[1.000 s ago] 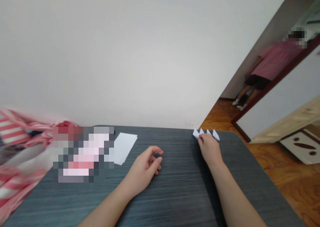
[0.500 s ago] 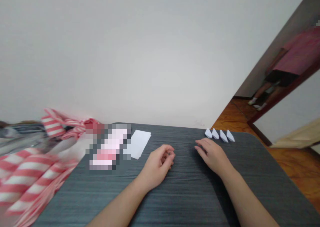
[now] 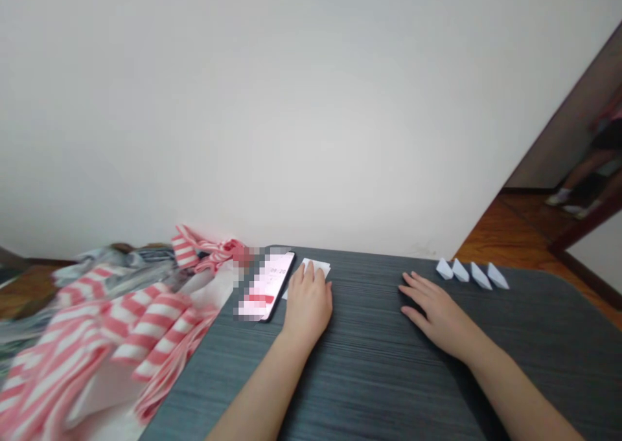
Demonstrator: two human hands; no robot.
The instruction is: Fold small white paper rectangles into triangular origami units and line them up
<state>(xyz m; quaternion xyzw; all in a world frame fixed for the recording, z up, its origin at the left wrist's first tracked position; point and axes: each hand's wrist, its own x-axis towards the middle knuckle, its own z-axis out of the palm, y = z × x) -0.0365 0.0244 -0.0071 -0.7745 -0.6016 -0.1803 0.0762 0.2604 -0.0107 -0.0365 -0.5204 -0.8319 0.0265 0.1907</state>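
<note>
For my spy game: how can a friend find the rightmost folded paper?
Find the dark grey table. On its far edge, past the right hand, four folded paper shapes sit in a row. Yours is the last, farthest right, with none beyond it.

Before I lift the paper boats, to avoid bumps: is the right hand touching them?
Apart: head view shows tabletop between right hand and paper boats.

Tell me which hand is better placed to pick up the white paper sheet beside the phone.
Left, most likely: the left hand rests on the white paper sheet beside the phone, its fingers already on the paper. The right hand lies farther off, nearer the folded paper boats.
</note>
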